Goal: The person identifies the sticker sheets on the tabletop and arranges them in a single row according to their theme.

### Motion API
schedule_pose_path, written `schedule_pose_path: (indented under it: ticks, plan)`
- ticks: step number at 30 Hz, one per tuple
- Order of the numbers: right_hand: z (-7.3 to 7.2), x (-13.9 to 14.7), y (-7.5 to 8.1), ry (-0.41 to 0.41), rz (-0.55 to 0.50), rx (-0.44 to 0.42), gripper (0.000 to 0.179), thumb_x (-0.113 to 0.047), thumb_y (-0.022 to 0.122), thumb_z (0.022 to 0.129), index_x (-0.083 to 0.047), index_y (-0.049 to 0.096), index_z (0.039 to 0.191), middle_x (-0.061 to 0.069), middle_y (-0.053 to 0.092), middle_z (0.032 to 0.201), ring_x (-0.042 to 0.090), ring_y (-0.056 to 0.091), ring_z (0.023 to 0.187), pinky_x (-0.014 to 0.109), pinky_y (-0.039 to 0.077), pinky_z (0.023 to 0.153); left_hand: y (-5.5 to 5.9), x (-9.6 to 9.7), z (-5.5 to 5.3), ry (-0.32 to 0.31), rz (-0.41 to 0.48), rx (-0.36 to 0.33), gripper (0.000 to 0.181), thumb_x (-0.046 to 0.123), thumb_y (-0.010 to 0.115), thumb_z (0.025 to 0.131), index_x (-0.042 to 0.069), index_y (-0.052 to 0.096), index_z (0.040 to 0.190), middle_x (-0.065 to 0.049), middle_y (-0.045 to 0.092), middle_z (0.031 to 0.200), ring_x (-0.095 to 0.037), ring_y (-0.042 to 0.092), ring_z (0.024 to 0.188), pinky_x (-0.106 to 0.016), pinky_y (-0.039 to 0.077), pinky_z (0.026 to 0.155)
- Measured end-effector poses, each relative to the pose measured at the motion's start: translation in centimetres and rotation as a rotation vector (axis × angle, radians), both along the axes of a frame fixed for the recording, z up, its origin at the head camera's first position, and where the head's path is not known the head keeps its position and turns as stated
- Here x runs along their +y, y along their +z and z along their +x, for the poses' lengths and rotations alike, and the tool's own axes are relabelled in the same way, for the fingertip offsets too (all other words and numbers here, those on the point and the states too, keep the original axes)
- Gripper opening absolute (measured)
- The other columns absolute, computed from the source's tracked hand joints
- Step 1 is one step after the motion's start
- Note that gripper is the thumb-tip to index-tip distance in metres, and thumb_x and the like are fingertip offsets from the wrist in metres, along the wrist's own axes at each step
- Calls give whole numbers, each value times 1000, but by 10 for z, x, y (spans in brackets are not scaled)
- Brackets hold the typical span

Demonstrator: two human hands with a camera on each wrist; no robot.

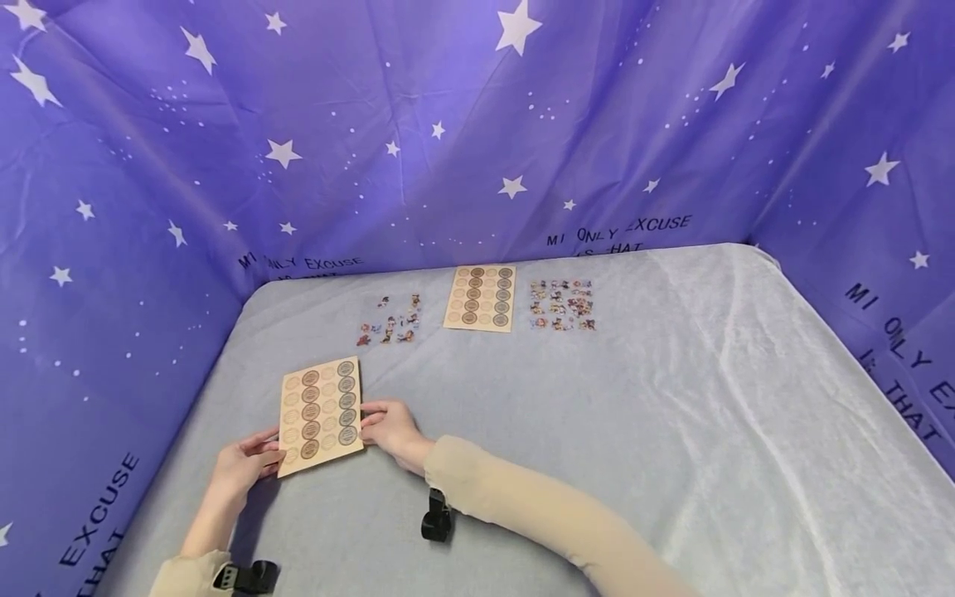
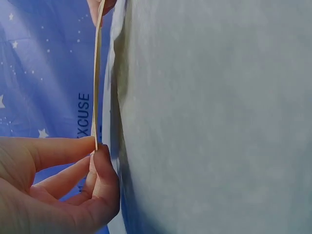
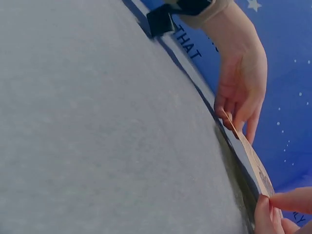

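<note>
A tan sheet of round stickers (image 1: 321,414), with circles in brown, dark grey and pale outline, is held slightly above the table at the left. My left hand (image 1: 242,464) pinches its lower left edge between thumb and fingers. On the opposite side, my right hand (image 1: 394,431) pinches the right edge. Seen edge-on in the left wrist view, the sheet (image 2: 96,87) is thin and nearly flat. The right wrist view shows both the left hand (image 3: 243,78) and the right hand (image 3: 285,214) gripping it.
A second tan sticker sheet (image 1: 480,298) lies at the table's back edge. Clear sheets of small cartoon stickers lie either side of it, one left (image 1: 390,322) and one right (image 1: 563,305). Purple star-printed curtains (image 1: 403,99) surround the grey cloth-covered table (image 1: 597,448).
</note>
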State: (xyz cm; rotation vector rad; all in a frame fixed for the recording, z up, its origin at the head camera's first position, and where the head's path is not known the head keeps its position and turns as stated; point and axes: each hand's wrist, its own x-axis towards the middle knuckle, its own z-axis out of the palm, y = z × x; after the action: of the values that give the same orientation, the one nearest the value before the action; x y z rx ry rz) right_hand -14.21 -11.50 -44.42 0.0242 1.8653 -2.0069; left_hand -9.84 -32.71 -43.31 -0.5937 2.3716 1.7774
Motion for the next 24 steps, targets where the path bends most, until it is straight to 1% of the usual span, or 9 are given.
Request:
schedule_pose_path:
  ticks: [4, 5, 7, 10, 12, 14, 17, 20, 24]
  plan:
    - [3, 9, 1, -31, -20, -14, 40, 18, 55, 70, 6, 58, 108, 12, 62, 73, 12, 58, 61, 24, 54, 60, -4, 3, -2, -4, 52, 29, 46, -5, 63, 73, -3, 53, 118, 10, 59, 67, 0, 58, 62, -17, 52, 58]
    - [4, 11, 1, -34, -27, -21, 40, 18, 55, 70, 6, 57, 109, 12, 62, 73, 12, 58, 62, 25, 54, 60, -5, 4, -3, -8, 39, 35, 49, -4, 63, 73, -6, 49, 121, 10, 59, 68, -1, 58, 63, -17, 52, 58]
    - [5, 16, 2, -42, -40, -39, 41, 17, 56, 71, 6, 56, 110, 13, 63, 75, 13, 59, 64, 26, 54, 62, -12, 3, -8, -7, 49, 43, 44, -4, 63, 73, 4, 56, 116, 10, 59, 68, -1, 58, 63, -18, 52, 58]
    - [5, 23, 3, -49, -54, -58, 43, 17, 56, 71, 7, 55, 113, 14, 62, 77, 12, 58, 65, 27, 54, 64, -23, 3, -15, -11, 39, 40, 46, -6, 60, 74, 6, 53, 118, 11, 60, 68, -1, 58, 64, -18, 52, 59]
    - [6, 27, 2, -53, -62, -64, 44, 17, 55, 71, 7, 55, 114, 13, 62, 76, 12, 57, 64, 28, 54, 64, -17, 11, -16, -19, 21, 29, 48, -8, 57, 76, 1, 49, 123, 10, 59, 68, -1, 58, 63, -18, 52, 59]
    - [6, 30, 2, -55, -64, -62, 45, 17, 55, 71, 6, 54, 115, 12, 61, 75, 11, 56, 63, 27, 54, 64, -7, 20, -15, -36, -1, 25, 52, -9, 55, 77, -12, 38, 127, 10, 58, 68, 0, 57, 63, -17, 52, 59]
    - [7, 35, 3, -62, -64, -66, 47, 17, 54, 71, 6, 54, 116, 10, 60, 73, 10, 56, 62, 27, 54, 64, 4, 30, -13, -61, 28, 46, 54, -8, 57, 76, -16, 37, 125, 8, 58, 69, 0, 57, 62, -16, 51, 58]
    - [8, 39, 4, -71, -63, -70, 48, 18, 54, 70, 5, 54, 117, 10, 60, 73, 11, 56, 61, 28, 54, 63, -7, 27, -16, -62, 87, 72, 58, -6, 62, 71, -15, 39, 124, 8, 59, 69, -1, 58, 62, -17, 52, 57]
    - [9, 43, 4, -82, -71, -79, 51, 19, 54, 69, 5, 53, 118, 12, 60, 75, 12, 55, 61, 29, 54, 63, -25, 22, -22, -50, 93, 69, 59, -6, 63, 70, -14, 40, 124, 8, 60, 69, -3, 59, 62, -17, 52, 57]
